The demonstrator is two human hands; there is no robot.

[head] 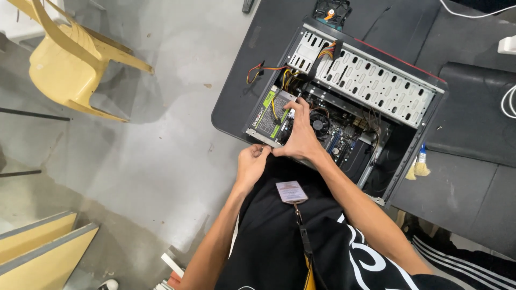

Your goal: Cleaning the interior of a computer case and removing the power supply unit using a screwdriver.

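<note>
Both hands (279, 153) at power supply (270, 115) (long axis toward wearer) in open case (371, 80).

Floor (161, 134): grey polished concrete, scuffed, diffuse glare. Yellow plastic chair (64, 53) upper left, tilted. Yellow panels with grey edges (37, 247) lower left. Dark grey surface (467, 198) on the right. White cables (508, 102) at right edge.

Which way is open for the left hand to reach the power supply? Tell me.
Probably yes: the left hand sits at the case edge right below the power supply, nothing between them; the right hand lies beside it.
</note>
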